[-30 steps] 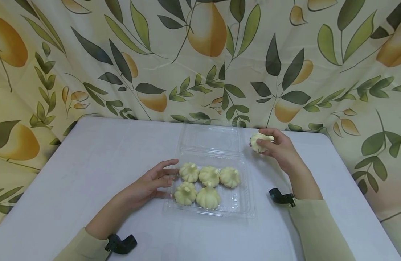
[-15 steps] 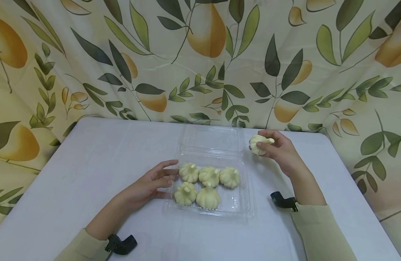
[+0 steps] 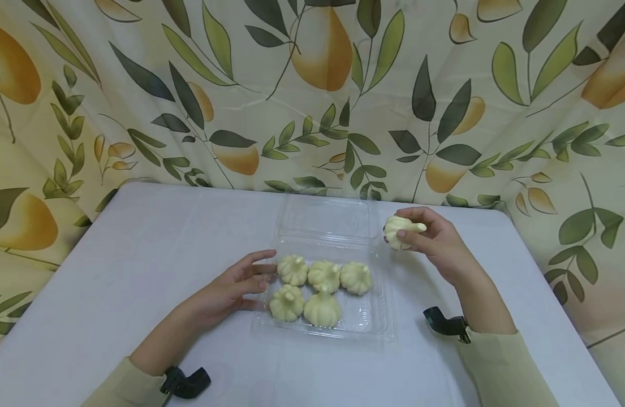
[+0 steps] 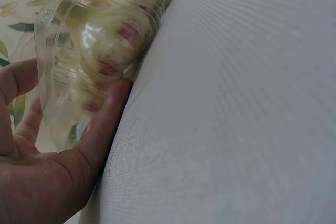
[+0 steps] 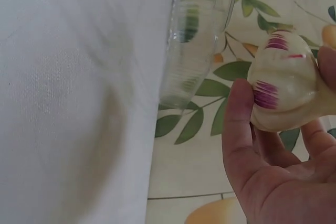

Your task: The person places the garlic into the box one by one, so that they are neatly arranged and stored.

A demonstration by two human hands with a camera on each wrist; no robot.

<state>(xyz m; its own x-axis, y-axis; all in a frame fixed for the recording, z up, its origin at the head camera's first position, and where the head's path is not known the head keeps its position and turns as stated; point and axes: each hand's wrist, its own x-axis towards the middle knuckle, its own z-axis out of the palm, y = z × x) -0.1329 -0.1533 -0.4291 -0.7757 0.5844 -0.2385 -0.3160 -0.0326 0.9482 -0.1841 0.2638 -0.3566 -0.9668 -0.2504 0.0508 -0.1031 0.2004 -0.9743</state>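
My right hand pinches a garlic bulb between thumb and fingers, held up off the table to the right of a clear plastic clamshell box. Purple streaks mark the pale bulb in the right wrist view, its stem pointing back toward the palm. Several more garlic bulbs sit inside the box, three in the far row and two in the near row. At the box's left side, my left hand rests with fingers spread and relaxed. Its thumb lies along the box's lower wall in the left wrist view.
The box's lid lies folded back toward the far table edge. A white cloth covers the table. Behind it hangs a curtain with fruit and leaf prints. Black camera mounts are strapped to both wrists.
The right hand has come slightly nearer and left with its garlic bulb, toward the box's right side. The left hand and the bulbs in the box stay in place.
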